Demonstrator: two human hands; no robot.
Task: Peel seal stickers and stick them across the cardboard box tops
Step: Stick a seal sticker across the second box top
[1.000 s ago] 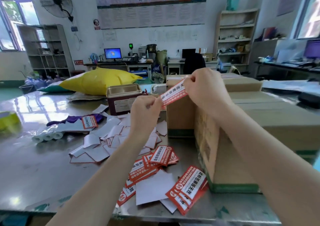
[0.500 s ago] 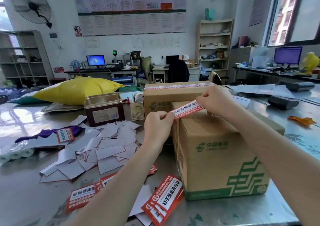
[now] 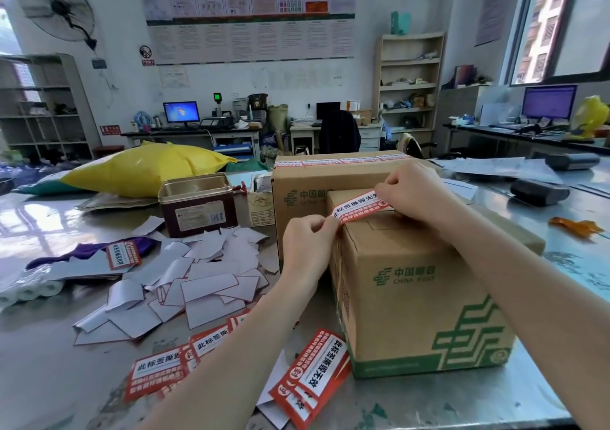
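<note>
Here the steel tabletop (image 3: 544,393) fills the scene from near edge to far. On its right half stands the near cardboard box (image 3: 425,284), brown with green postal markings on its facing side, and just behind it, touching or nearly so, a second cardboard box (image 3: 307,185) that already carries a line of red-and-white seal stickers along its top edge. Far left on the tabletop lies a yellow bag (image 3: 145,169), and nearer than it an open maroon tin (image 3: 198,205). Between the tin and the near edge spreads a heap of white backing papers (image 3: 204,281), and closest of all, left of the box, lie unused seal stickers (image 3: 313,380) in red with white panels of black print.

Both hands hold one seal sticker (image 3: 358,210) stretched over the left end of the near box's top. The left hand (image 3: 307,245) has its fingers curled and pinches the sticker's left end just off the box's left edge. The right hand (image 3: 412,192) pinches the right end with thumb and fingers, low over the box top. The sticker runs slightly uphill from left to right, print facing up; whether it already touches the cardboard cannot be told.
</note>
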